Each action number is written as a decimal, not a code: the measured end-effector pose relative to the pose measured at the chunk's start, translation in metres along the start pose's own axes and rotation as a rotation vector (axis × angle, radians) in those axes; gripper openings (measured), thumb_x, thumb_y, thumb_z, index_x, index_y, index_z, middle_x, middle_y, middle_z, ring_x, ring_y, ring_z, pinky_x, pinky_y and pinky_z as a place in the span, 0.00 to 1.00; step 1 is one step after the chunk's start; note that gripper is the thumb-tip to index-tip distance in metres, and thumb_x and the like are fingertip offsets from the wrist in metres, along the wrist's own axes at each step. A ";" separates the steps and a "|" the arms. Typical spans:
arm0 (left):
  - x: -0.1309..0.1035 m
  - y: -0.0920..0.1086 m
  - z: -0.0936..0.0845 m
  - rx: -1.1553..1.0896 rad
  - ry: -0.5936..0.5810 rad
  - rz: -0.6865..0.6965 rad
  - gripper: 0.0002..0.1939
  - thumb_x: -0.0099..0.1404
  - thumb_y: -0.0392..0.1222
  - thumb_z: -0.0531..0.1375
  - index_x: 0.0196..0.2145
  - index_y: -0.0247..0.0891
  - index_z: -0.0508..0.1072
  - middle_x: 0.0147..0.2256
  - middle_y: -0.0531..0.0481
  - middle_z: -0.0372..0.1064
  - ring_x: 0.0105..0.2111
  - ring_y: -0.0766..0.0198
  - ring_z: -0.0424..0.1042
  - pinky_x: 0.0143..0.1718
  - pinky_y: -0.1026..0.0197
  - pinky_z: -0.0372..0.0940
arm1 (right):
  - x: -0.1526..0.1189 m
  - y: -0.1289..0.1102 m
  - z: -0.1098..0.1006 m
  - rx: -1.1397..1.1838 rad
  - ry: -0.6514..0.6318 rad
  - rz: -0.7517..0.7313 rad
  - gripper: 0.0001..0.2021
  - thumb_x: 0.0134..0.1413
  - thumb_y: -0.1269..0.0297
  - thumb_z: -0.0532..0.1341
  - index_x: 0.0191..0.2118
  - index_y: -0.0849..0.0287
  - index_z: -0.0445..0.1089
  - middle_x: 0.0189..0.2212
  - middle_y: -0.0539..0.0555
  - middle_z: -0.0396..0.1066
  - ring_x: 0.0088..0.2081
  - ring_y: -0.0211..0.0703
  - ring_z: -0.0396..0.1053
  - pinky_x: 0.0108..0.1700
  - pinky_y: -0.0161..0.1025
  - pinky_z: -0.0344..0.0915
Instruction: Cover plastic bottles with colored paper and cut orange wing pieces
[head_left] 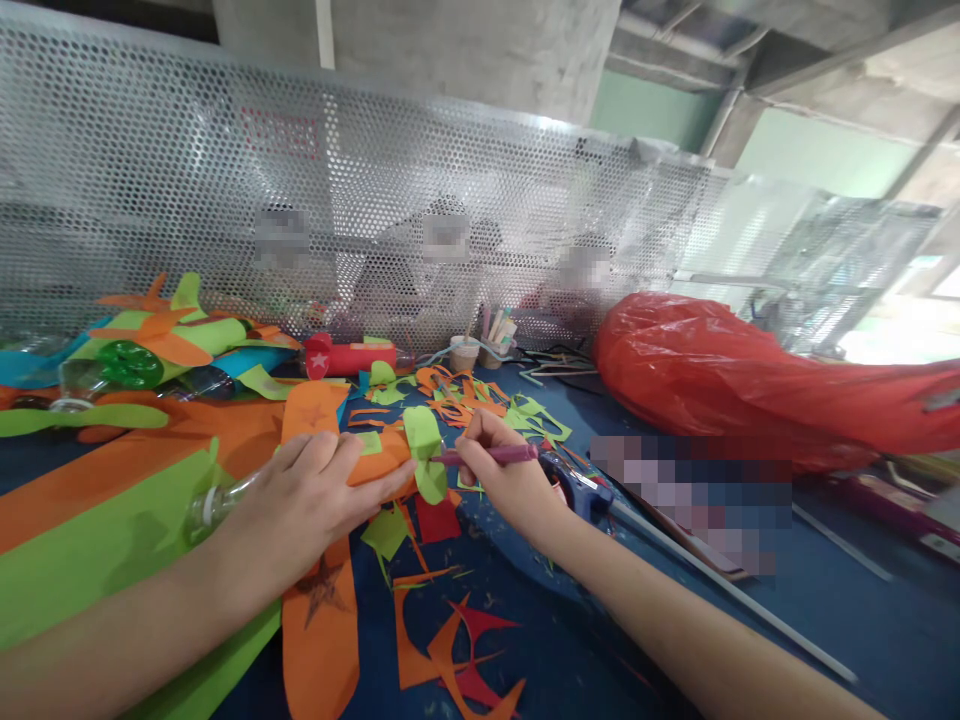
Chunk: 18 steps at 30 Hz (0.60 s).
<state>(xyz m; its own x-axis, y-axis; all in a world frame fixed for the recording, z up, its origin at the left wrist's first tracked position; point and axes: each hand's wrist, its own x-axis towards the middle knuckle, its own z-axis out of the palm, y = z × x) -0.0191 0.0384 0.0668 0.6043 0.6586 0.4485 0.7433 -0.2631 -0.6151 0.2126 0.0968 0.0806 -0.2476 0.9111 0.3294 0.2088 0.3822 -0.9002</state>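
A clear plastic bottle (225,503) wrapped in orange foam (382,458) lies on its side, its neck pointing left. My left hand (311,490) is wrapped over it, fingers pressed on the orange part. Across the bottle's right end sits a green foam piece (426,455). My right hand (499,475) pinches a purple marker (514,454), its tip at the green piece. Under the bottle runs a long orange foam strip (321,640) with a dark star drawn on it.
Orange, green and red foam scraps (480,650) lie on the blue table (555,620). A glue gun (581,485) and white stick (735,590) are at right, before a red plastic bag (697,370). Further back stand cups (464,352) and a red bottle (360,358).
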 end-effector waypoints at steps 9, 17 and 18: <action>0.000 -0.001 0.000 0.029 0.008 0.014 0.38 0.63 0.42 0.66 0.66 0.68 0.58 0.38 0.48 0.65 0.35 0.52 0.63 0.35 0.53 0.62 | 0.001 0.000 0.000 -0.001 -0.010 0.012 0.09 0.50 0.61 0.56 0.24 0.52 0.56 0.15 0.41 0.61 0.21 0.36 0.58 0.26 0.35 0.54; -0.001 0.000 0.002 -0.013 0.001 -0.011 0.37 0.66 0.42 0.63 0.67 0.69 0.55 0.40 0.49 0.66 0.37 0.53 0.64 0.38 0.52 0.62 | 0.000 0.001 0.000 0.001 -0.016 0.006 0.09 0.50 0.61 0.57 0.25 0.53 0.56 0.16 0.42 0.61 0.21 0.36 0.59 0.26 0.35 0.55; -0.002 0.000 0.001 -0.020 -0.008 -0.012 0.38 0.66 0.41 0.63 0.67 0.68 0.54 0.40 0.49 0.67 0.37 0.53 0.64 0.38 0.52 0.62 | 0.000 0.001 0.000 -0.003 -0.017 0.008 0.09 0.50 0.61 0.57 0.24 0.53 0.56 0.16 0.42 0.61 0.21 0.36 0.59 0.26 0.35 0.55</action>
<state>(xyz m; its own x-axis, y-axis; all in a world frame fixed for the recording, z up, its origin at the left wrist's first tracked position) -0.0201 0.0381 0.0652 0.5931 0.6675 0.4501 0.7559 -0.2694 -0.5967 0.2132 0.0972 0.0796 -0.2624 0.9113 0.3174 0.2134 0.3756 -0.9019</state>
